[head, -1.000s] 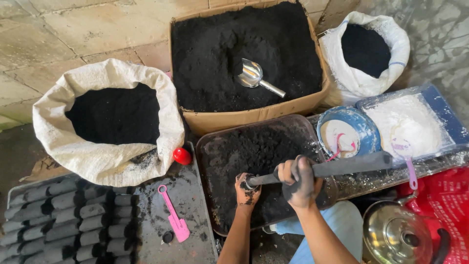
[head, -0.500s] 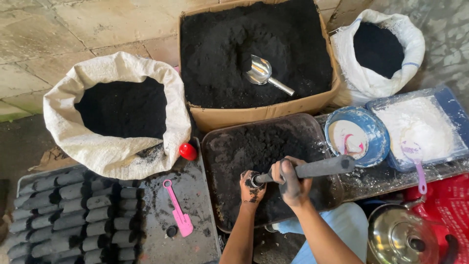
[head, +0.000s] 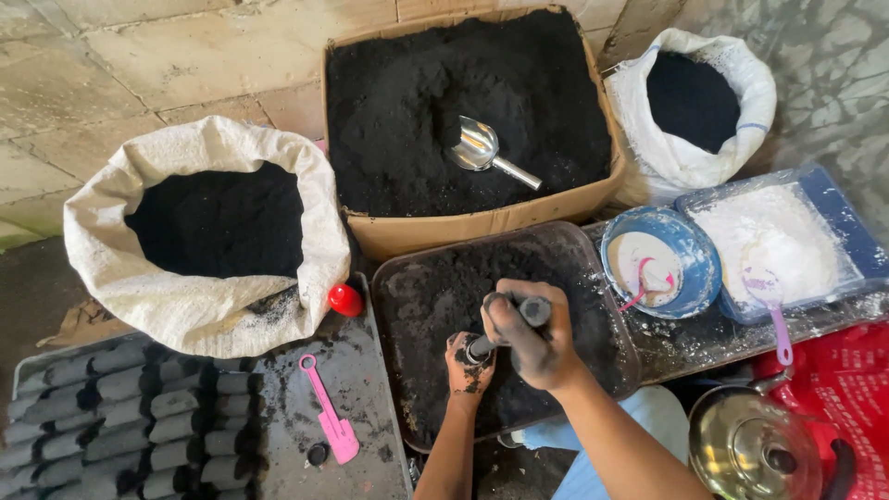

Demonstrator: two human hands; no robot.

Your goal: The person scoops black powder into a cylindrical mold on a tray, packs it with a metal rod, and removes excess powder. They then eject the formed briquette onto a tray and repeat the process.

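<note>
My right hand [head: 532,338], smeared black, grips the upper part of a grey metal tube [head: 505,326] that stands tilted over a dark tray [head: 407,287] of black powder. My left hand [head: 468,363], also blackened, is wrapped around the tube's lower end, close to the powder. Most of the tube is hidden under both hands.
A cardboard box [head: 482,222] of black powder holds a metal scoop [head: 482,148]. White sacks [head: 199,241] [head: 694,102] of black powder flank it. A blue bowl [head: 662,259], a tub of white powder [head: 778,236], a kettle [head: 755,449], a pink spoon [head: 329,417] and rows of black briquettes [head: 120,426] surround the tray.
The tube has swung from lying nearly level, reaching right over the bowl, to pointing toward the camera. My right hand has slid up over its top; the left stays at its lower end.
</note>
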